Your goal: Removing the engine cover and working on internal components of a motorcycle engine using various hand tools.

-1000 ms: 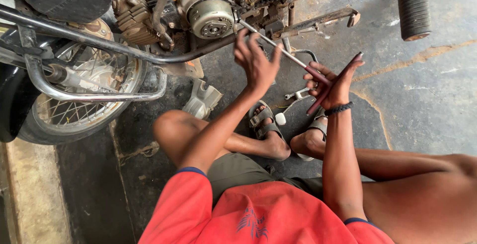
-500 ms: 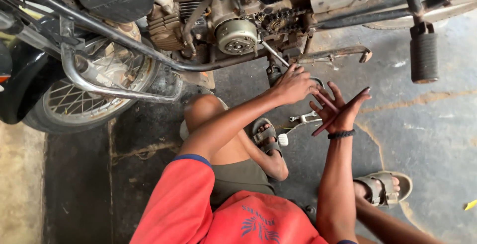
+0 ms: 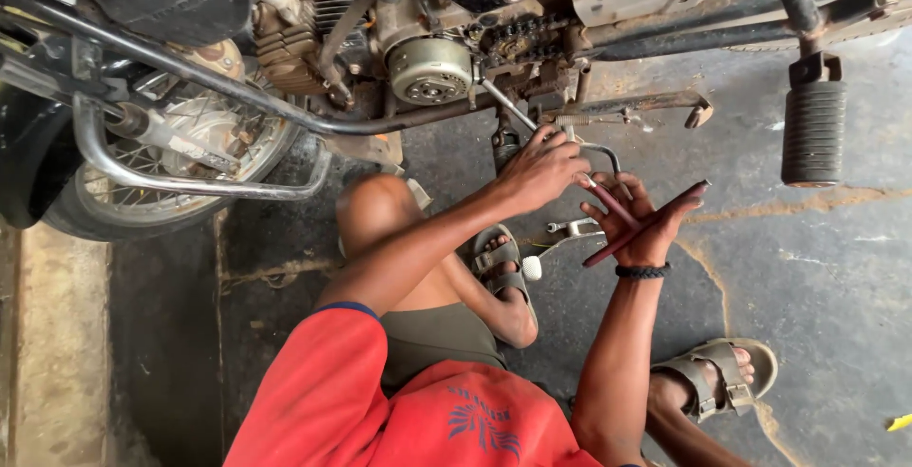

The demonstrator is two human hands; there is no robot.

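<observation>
left hand [image 3: 540,169] grip closed on thin silver metal rod [image 3: 508,108] | rod runs up-left toward round grey engine cover [image 3: 429,70] | right hand [image 3: 635,222] grips slim dark red tool [image 3: 646,224], just right

A spoked wheel [image 3: 142,158] stands at the far left behind a curved chrome guard bar [image 3: 204,185]. A black ribbed footpeg [image 3: 813,133] hangs at the far right. On the cracked concrete floor [image 3: 817,267], 2 grey sandals [image 3: 724,372] show near the middle and right.
</observation>
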